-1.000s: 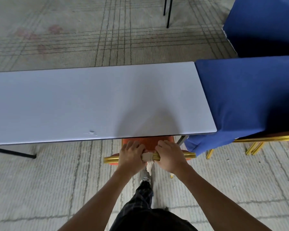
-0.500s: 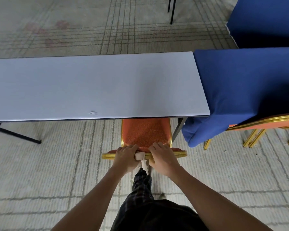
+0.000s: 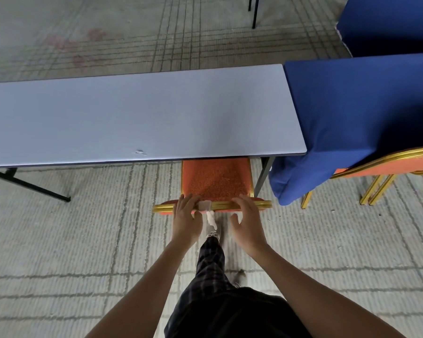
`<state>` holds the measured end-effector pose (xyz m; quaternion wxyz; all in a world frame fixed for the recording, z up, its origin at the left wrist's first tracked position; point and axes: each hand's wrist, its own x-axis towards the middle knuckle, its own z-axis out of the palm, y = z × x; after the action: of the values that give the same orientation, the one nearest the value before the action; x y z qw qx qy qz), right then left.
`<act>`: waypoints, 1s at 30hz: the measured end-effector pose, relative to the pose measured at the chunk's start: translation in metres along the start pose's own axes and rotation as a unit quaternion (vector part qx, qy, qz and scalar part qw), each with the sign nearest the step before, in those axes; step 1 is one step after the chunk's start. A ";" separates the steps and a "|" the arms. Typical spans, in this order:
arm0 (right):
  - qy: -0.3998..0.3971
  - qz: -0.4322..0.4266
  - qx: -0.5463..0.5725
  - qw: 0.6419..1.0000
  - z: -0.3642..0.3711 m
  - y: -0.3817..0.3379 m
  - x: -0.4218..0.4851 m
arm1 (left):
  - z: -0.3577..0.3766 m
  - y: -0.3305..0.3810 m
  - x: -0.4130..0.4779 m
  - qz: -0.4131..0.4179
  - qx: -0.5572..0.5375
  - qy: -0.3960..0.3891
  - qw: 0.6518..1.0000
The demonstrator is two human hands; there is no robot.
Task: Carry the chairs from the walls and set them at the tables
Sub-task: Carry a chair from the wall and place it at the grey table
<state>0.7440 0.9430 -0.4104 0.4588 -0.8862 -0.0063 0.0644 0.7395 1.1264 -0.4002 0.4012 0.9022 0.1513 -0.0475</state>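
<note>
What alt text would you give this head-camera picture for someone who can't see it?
A person's left hand and right hand rest on the gold top rail of an orange chair tucked under a long grey table. A blue cloth hangs beside it on the right.

Both forearms reach forward and down; left hand (image 3: 187,217) palm-down, fingers extended; right hand (image 3: 249,223) spread, thumb apart.

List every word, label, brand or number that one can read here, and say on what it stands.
None can be read.
The grey tabletop, the orange chair, the pale strip on its gold top rail and the blue cloth show no writing.
</note>
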 end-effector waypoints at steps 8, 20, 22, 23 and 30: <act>-0.011 0.374 0.362 0.854 0.000 -0.020 0.000 | -0.009 0.030 -0.024 -0.279 -0.298 0.105 0.907; -0.005 0.455 0.597 0.661 -0.001 -0.027 0.051 | -0.019 0.036 0.043 -0.460 -0.603 0.013 0.651; 0.007 0.465 0.609 0.643 0.003 -0.029 0.059 | -0.017 0.045 0.047 -0.465 -0.603 0.025 0.648; 0.012 0.469 0.613 0.636 0.006 -0.028 0.062 | -0.015 0.048 0.048 -0.466 -0.610 0.038 0.640; 0.012 0.493 0.595 0.635 0.012 -0.033 0.088 | -0.003 0.040 0.074 -0.460 -0.616 0.044 0.638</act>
<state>0.8312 0.9780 -0.4000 0.7869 -0.2932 0.4764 0.2604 0.8221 1.1205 -0.3853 0.7832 0.2615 0.5582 -0.0815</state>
